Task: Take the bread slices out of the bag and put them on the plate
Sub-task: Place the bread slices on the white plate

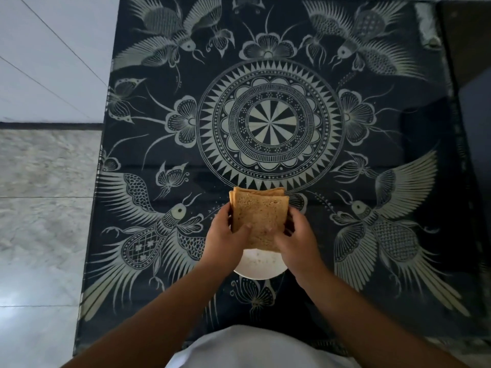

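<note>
A stack of several brown bread slices (259,216) is held up between both hands above a white plate (259,266). My left hand (223,235) grips the stack's left side with the thumb on the top slice. My right hand (297,235) grips its right side, thumb also on top. Most of the plate is hidden under the hands and the bread; only its near rim shows, with a few crumbs on it. No bag is in view.
The plate rests on a dark table (398,128) patterned with pale birds, flowers and a central mandala. Light floor tiles (39,181) lie to the left. A white garment (252,349) shows at the bottom edge.
</note>
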The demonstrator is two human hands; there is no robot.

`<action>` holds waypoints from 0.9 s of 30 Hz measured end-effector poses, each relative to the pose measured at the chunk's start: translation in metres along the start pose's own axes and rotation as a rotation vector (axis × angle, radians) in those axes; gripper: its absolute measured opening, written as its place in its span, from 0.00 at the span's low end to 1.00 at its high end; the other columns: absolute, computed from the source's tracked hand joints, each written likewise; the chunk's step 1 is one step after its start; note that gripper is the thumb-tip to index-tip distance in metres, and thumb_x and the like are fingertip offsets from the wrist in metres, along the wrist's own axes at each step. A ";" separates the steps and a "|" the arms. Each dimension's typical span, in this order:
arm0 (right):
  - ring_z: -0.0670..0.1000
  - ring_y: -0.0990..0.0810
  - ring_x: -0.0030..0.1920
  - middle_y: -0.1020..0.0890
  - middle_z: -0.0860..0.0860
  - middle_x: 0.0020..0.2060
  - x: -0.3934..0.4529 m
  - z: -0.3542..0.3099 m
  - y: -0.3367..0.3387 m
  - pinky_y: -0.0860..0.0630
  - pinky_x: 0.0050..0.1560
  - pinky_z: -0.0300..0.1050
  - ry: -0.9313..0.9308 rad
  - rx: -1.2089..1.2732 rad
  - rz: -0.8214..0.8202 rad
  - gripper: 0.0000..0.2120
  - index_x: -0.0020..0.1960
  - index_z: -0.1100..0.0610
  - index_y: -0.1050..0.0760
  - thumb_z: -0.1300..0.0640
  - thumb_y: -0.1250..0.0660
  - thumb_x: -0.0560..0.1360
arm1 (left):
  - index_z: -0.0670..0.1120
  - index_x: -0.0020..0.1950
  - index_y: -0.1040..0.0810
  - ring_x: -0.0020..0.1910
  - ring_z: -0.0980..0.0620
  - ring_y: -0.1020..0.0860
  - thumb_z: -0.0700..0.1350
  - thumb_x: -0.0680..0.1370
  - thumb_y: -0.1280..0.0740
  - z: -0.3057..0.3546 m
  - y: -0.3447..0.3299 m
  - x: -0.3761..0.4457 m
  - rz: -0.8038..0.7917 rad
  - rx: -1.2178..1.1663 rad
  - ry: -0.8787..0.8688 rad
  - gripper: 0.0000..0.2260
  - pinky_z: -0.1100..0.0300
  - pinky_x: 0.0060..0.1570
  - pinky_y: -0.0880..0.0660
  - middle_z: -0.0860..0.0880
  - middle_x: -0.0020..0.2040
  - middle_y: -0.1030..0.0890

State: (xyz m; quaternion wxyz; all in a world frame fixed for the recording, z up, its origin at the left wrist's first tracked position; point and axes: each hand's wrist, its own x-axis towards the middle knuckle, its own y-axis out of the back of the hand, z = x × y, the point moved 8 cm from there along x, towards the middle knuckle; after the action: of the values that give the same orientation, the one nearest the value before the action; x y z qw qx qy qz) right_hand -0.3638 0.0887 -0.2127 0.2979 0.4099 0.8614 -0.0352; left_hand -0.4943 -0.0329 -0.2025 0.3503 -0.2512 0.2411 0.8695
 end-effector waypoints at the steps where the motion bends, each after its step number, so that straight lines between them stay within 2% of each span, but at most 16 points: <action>1: 0.49 0.21 0.59 0.24 0.53 0.61 0.001 -0.001 -0.002 0.18 0.54 0.52 -0.001 -0.010 -0.007 0.23 0.64 0.45 0.29 0.59 0.28 0.73 | 0.53 0.69 0.30 0.57 0.53 0.21 0.44 0.77 0.32 0.000 -0.001 0.002 -0.002 0.009 0.007 0.21 0.52 0.53 0.19 0.51 0.60 0.21; 3: 0.50 0.22 0.60 0.26 0.53 0.62 0.002 -0.001 -0.002 0.18 0.53 0.50 0.007 -0.050 0.011 0.22 0.64 0.47 0.28 0.60 0.28 0.73 | 0.50 0.72 0.33 0.60 0.50 0.24 0.45 0.77 0.32 -0.002 -0.003 0.004 -0.006 0.055 0.019 0.25 0.52 0.55 0.20 0.49 0.64 0.26; 5: 0.45 0.25 0.58 0.32 0.50 0.63 0.003 -0.003 0.000 0.22 0.49 0.40 0.019 -0.131 0.069 0.23 0.66 0.51 0.29 0.59 0.28 0.73 | 0.48 0.75 0.36 0.60 0.52 0.27 0.46 0.77 0.32 -0.002 -0.006 0.005 -0.007 0.098 0.017 0.28 0.64 0.48 0.24 0.49 0.65 0.31; 6: 0.44 0.27 0.57 0.34 0.48 0.63 0.003 -0.002 0.001 0.24 0.49 0.37 0.006 -0.157 0.094 0.24 0.67 0.53 0.29 0.59 0.28 0.73 | 0.48 0.75 0.37 0.59 0.53 0.28 0.46 0.76 0.32 -0.002 -0.007 0.005 -0.013 0.109 0.017 0.28 0.68 0.44 0.27 0.49 0.65 0.32; 7: 0.44 0.28 0.57 0.36 0.48 0.62 0.004 -0.001 0.001 0.24 0.50 0.39 -0.016 -0.165 0.108 0.26 0.69 0.53 0.30 0.58 0.27 0.73 | 0.48 0.74 0.36 0.56 0.54 0.28 0.46 0.76 0.31 -0.001 -0.008 0.005 -0.020 0.112 0.017 0.28 0.70 0.42 0.29 0.49 0.64 0.33; 9: 0.49 0.28 0.59 0.36 0.49 0.60 0.004 0.001 -0.001 0.22 0.54 0.47 -0.056 -0.160 0.111 0.29 0.71 0.53 0.32 0.58 0.27 0.72 | 0.50 0.70 0.33 0.55 0.56 0.27 0.47 0.75 0.31 0.000 -0.009 0.005 -0.031 0.092 0.002 0.24 0.66 0.43 0.26 0.48 0.63 0.31; 11: 0.52 0.28 0.61 0.35 0.49 0.60 0.003 0.001 -0.002 0.22 0.57 0.52 -0.072 -0.157 0.110 0.32 0.73 0.52 0.33 0.57 0.27 0.72 | 0.54 0.64 0.32 0.57 0.53 0.24 0.47 0.75 0.31 0.000 -0.008 0.003 -0.029 0.021 -0.003 0.20 0.54 0.51 0.20 0.47 0.62 0.27; 13: 0.52 0.29 0.62 0.36 0.48 0.60 0.002 0.002 -0.002 0.23 0.60 0.54 -0.077 -0.159 0.116 0.33 0.73 0.52 0.34 0.56 0.26 0.72 | 0.56 0.64 0.32 0.58 0.52 0.23 0.45 0.75 0.31 0.000 -0.007 -0.002 -0.009 -0.019 -0.006 0.20 0.47 0.56 0.21 0.48 0.62 0.25; 17: 0.49 0.29 0.60 0.34 0.48 0.60 0.002 0.000 -0.004 0.26 0.53 0.46 -0.066 -0.143 0.136 0.33 0.74 0.52 0.33 0.55 0.26 0.72 | 0.49 0.72 0.33 0.60 0.48 0.23 0.49 0.72 0.32 0.001 -0.010 -0.006 0.009 -0.022 0.011 0.28 0.44 0.58 0.21 0.47 0.63 0.24; 20: 0.48 0.28 0.58 0.33 0.48 0.60 0.003 -0.001 -0.004 0.25 0.53 0.46 -0.048 -0.156 0.130 0.32 0.73 0.52 0.33 0.54 0.26 0.72 | 0.49 0.71 0.32 0.60 0.47 0.22 0.48 0.72 0.33 0.003 -0.010 -0.006 -0.002 -0.013 0.002 0.28 0.44 0.58 0.21 0.46 0.63 0.23; 22: 0.49 0.26 0.58 0.31 0.49 0.60 0.003 0.000 -0.003 0.24 0.50 0.42 -0.043 -0.151 0.111 0.30 0.72 0.51 0.31 0.54 0.26 0.72 | 0.49 0.71 0.32 0.60 0.47 0.22 0.48 0.73 0.32 0.003 -0.009 -0.006 -0.010 -0.007 -0.010 0.27 0.43 0.58 0.21 0.46 0.63 0.23; 25: 0.50 0.22 0.58 0.25 0.51 0.61 0.003 0.000 -0.002 0.19 0.52 0.48 -0.046 -0.115 0.069 0.26 0.68 0.50 0.28 0.53 0.26 0.72 | 0.49 0.72 0.33 0.61 0.48 0.23 0.49 0.73 0.32 0.003 -0.007 -0.007 -0.009 0.010 -0.033 0.28 0.44 0.59 0.22 0.47 0.63 0.25; 27: 0.50 0.20 0.57 0.22 0.52 0.60 0.004 -0.001 -0.005 0.18 0.53 0.52 -0.048 -0.116 0.043 0.25 0.67 0.49 0.27 0.52 0.26 0.71 | 0.50 0.72 0.34 0.60 0.52 0.25 0.48 0.74 0.31 0.002 -0.007 -0.007 0.001 0.036 -0.056 0.27 0.51 0.57 0.22 0.48 0.63 0.27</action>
State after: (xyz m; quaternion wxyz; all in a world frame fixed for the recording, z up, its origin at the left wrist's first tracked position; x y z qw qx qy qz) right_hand -0.3696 0.0885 -0.2148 0.3423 0.4095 0.8456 0.0113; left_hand -0.4853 -0.0301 -0.1984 0.3610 -0.2202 0.2468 0.8719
